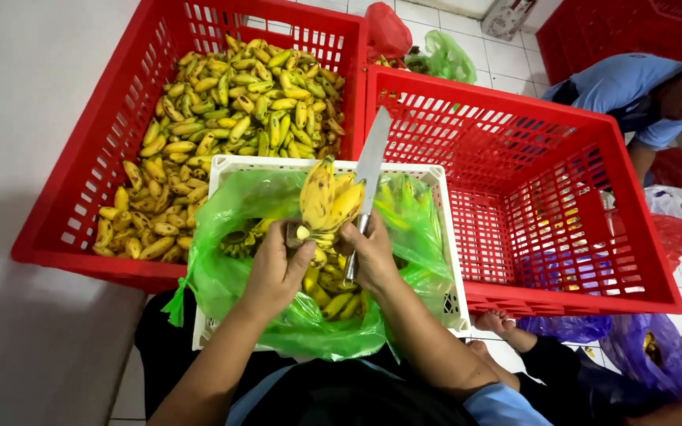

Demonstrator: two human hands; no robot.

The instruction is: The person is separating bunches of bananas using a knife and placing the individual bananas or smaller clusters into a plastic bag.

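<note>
Yellow, brown-flecked bananas (327, 197) in a small bunch are gripped at the cut stalk by the left hand (275, 268), fingers closed round the stem. The bunch is held over a white basket (446, 237) lined with a green bag (230, 276); its fruits point up and away, long axis nearly upright. A knife (369, 170) is clasped by the right hand (372, 256), blade slanted up and away, flat against the bunch. A full crate (80, 197) is seen at left, an emptier crate (593, 205) at right.
</note>
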